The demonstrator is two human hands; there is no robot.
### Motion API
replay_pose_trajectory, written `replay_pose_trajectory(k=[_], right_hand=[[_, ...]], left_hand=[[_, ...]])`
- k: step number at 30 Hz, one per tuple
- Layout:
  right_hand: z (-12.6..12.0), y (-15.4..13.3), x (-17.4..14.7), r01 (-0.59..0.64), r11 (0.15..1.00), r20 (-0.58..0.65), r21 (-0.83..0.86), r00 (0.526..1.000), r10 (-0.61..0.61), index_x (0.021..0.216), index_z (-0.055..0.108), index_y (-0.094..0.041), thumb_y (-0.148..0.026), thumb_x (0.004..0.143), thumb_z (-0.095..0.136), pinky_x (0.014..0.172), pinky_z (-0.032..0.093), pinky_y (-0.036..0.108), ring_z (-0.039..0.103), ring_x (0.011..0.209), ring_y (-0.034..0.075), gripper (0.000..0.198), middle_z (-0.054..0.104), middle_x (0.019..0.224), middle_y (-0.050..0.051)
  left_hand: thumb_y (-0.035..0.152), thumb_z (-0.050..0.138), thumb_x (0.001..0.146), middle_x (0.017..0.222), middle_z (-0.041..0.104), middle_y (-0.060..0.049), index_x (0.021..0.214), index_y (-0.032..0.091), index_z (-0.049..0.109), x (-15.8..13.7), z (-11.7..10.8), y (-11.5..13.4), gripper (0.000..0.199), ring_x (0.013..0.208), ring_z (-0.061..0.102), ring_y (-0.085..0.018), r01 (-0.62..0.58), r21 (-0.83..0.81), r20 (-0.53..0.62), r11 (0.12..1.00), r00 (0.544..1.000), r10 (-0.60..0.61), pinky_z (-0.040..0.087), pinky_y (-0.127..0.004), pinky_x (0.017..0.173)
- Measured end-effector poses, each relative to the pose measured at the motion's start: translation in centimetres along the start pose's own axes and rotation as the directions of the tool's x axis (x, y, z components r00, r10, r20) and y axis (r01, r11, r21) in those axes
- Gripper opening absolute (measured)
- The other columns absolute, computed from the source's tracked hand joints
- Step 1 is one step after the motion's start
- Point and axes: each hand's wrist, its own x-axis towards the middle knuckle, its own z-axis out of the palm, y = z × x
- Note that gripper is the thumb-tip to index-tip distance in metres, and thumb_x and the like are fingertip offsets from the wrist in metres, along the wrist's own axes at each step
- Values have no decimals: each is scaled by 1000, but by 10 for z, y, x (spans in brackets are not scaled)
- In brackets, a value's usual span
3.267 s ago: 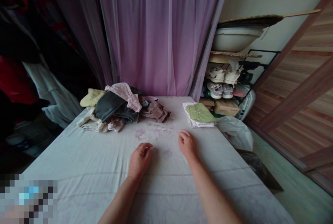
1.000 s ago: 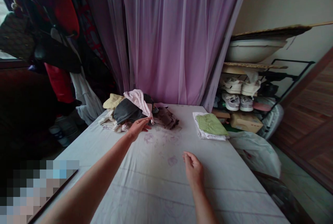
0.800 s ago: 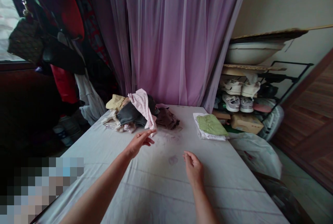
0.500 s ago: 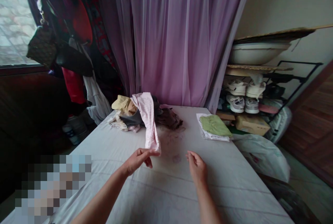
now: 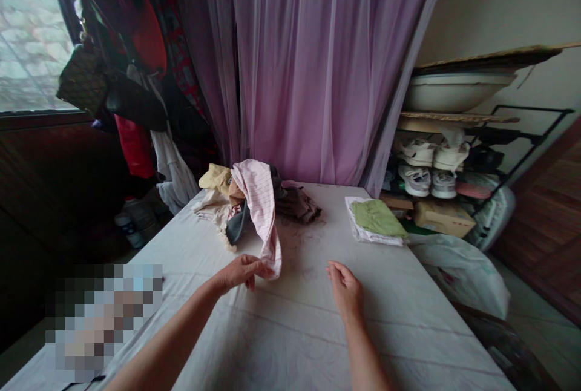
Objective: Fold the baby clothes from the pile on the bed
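My left hand [image 5: 242,271] pinches the lower end of a pink striped garment [image 5: 259,191]. The cloth runs back from my fingers and lies over a heap of mixed clothes, its far part still on top. In that heap are a yellow cloth [image 5: 214,177], a dark grey cloth [image 5: 236,226], a cream cloth [image 5: 213,206] with a ruffled edge, and a dark brown garment [image 5: 300,204]. To the right, my right hand [image 5: 345,287] hovers over the bed with its fingers curled together and nothing visible in them.
A folded green garment [image 5: 379,219] lies on white cloth at the right of the sheeted bed [image 5: 290,330]. Beyond the bed hangs a purple curtain [image 5: 299,76]. A shoe rack [image 5: 431,182] and a plastic bag [image 5: 458,273] stand right; bags [image 5: 136,100] hang left.
My left hand has pulled the pink striped garment slightly toward me and left, and the cloth has spread wider. The grey and cream cloths in the heap have shifted. My right hand is almost still.
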Motion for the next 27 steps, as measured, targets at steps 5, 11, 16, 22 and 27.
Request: replay_pose_trajectory(k=[5, 11, 16, 22, 27], right_hand=[[1, 1, 0, -15, 1000, 0, 8, 1000, 15, 89, 73, -17, -73, 67, 54, 71, 58, 37, 72, 78, 28, 64, 76, 84, 15], [0, 2, 0, 3, 1000, 6, -19, 1000, -3, 90, 74, -17, -70, 70, 52, 73, 57, 38, 72, 78, 28, 61, 76, 86, 15], [-1, 5, 2, 34, 999, -9, -34, 999, -34, 90, 75, -17, -67, 73, 53, 70, 56, 37, 72, 76, 28, 57, 76, 84, 14], [1, 6, 2, 11, 1000, -18, -27, 1000, -12, 89, 75, -18, -65, 72, 53, 70, 56, 37, 72, 77, 28, 55, 76, 84, 14], [0, 3, 1, 13, 999, -14, -34, 1000, -14, 90, 75, -17, -64, 73, 52, 70, 56, 37, 72, 77, 28, 55, 76, 83, 13]], left_hand=[[58, 66, 73, 58, 63, 0, 79, 17, 72, 16, -22, 9, 42, 46, 53, -10, -16, -60, -311, 998, 950, -4, 39, -21, 48], [41, 72, 73, 92, 71, -4, 106, 21, 66, 45, -47, 34, 39, 57, 63, -10, -97, -223, -599, 970, 799, -58, 49, -21, 54], [32, 70, 75, 109, 68, -6, 121, 23, 58, 71, -69, 54, 48, 66, 66, -10, -157, -221, -651, 963, 759, -26, 52, -20, 59], [32, 68, 73, 85, 66, 2, 102, 25, 60, 92, -81, 63, 32, 62, 64, -9, -144, -191, -637, 971, 771, -11, 51, -20, 58], [35, 67, 73, 71, 60, 3, 90, 21, 58, 105, -89, 63, 23, 57, 60, -8, -91, -131, -651, 987, 758, -16, 47, -18, 54]])
